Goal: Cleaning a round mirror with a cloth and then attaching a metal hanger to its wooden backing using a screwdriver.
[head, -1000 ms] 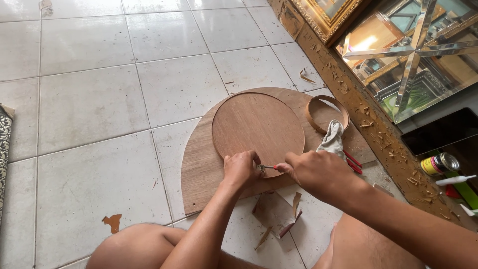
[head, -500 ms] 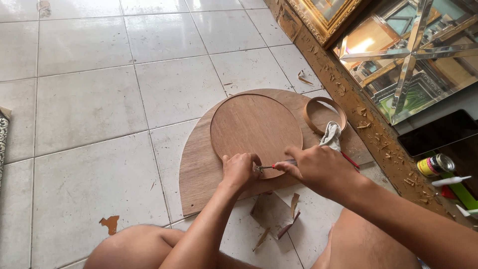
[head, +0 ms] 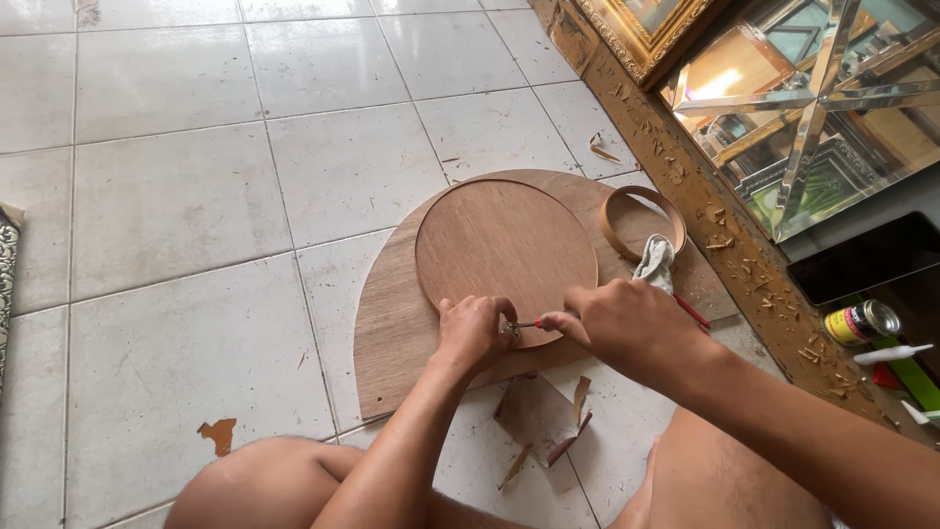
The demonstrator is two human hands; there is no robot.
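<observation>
Working the near rim of a round wooden disc (head: 504, 250) on the tiled floor (head: 176, 196).

Left hand (head: 473, 333) pinched shut at the disc edge, right hand (head: 617, 318) closed on a thin red-handled tool (head: 526, 324); disc lying flat on a larger board (head: 392, 333). Apparently mid-fastening; next, likely steady pressure with no slip.

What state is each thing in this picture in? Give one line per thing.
Round wooden disc: flat on the larger board.
Larger board: flat on the tiled floor.
Left hand: pressed on the disc's near edge.
Right hand: gripping a small tool at that edge.
Wooden ring: lying on the board.
Cloth: crumpled beside the ring.
Can: on its side.
</observation>
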